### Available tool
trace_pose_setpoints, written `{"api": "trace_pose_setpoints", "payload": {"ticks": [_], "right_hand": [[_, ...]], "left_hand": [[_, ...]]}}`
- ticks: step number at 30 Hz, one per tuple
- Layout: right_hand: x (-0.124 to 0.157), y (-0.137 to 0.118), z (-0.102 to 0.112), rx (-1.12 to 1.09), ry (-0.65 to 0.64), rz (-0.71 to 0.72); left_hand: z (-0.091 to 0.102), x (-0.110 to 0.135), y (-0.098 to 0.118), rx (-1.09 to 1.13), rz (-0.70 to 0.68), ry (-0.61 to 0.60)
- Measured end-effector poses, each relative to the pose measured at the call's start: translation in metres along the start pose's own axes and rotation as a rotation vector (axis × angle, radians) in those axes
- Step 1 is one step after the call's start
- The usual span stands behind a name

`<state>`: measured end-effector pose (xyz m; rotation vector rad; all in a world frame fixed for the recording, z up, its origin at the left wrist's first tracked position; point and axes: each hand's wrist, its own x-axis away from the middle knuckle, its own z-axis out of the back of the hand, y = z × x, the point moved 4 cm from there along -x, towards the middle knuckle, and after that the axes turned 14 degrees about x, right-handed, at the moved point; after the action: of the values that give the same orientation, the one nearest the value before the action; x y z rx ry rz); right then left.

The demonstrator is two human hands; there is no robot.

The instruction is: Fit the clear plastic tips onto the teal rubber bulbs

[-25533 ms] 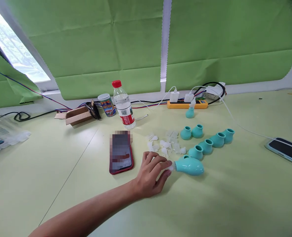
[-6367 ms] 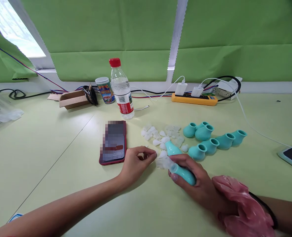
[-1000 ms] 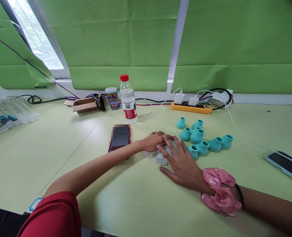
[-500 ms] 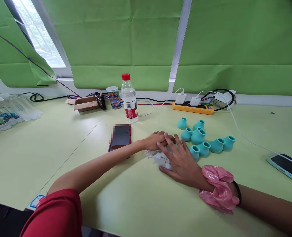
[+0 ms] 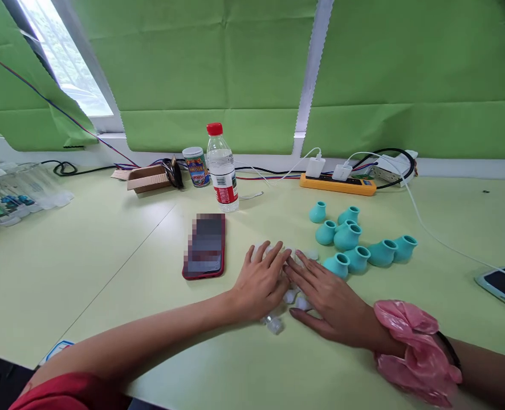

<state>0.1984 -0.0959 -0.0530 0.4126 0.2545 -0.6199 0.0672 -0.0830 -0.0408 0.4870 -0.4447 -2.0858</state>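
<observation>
My left hand and my right hand lie flat side by side on the pale green table, fingers stretched out over a pile of small white translucent pieces. One clear piece lies just below my left palm. Several teal bulbs stand in a cluster right of my right hand's fingertips. A pink scrunchie sits on my right wrist. A red phone lies left of my left hand.
A water bottle, a small can and an open cardboard box stand at the back. An orange power strip with chargers and cables runs right to a second phone. Clear packets lie far left.
Both hands slid toward me, dragging the white pieces nearer. My left hand, earlier curled over the pile, now lies flat beside my right.
</observation>
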Motion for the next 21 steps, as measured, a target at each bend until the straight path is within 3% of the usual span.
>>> {"api": "trace_pose_setpoints", "payload": {"ticks": [7, 10, 16, 19, 21], "right_hand": [[-0.012, -0.009, 0.003, 0.009, -0.018, 0.052], [-0.017, -0.009, 0.001, 0.021, -0.004, -0.008], [-0.019, -0.006, -0.002, 0.063, 0.182, -0.069], [-0.018, -0.004, 0.0, -0.023, 0.272, -0.027], [-0.019, -0.001, 0.001, -0.08, 0.282, -0.01]], "left_hand": [[0.004, 0.006, -0.01, 0.012, -0.02, -0.019], [0.004, 0.002, -0.014, 0.06, -0.051, -0.001], [0.016, 0.01, -0.007, 0.086, -0.268, 0.155], [0.017, 0.02, 0.003, 0.082, -0.486, 0.122], [0.013, 0.022, 0.007, 0.038, -0.56, 0.058]]}}
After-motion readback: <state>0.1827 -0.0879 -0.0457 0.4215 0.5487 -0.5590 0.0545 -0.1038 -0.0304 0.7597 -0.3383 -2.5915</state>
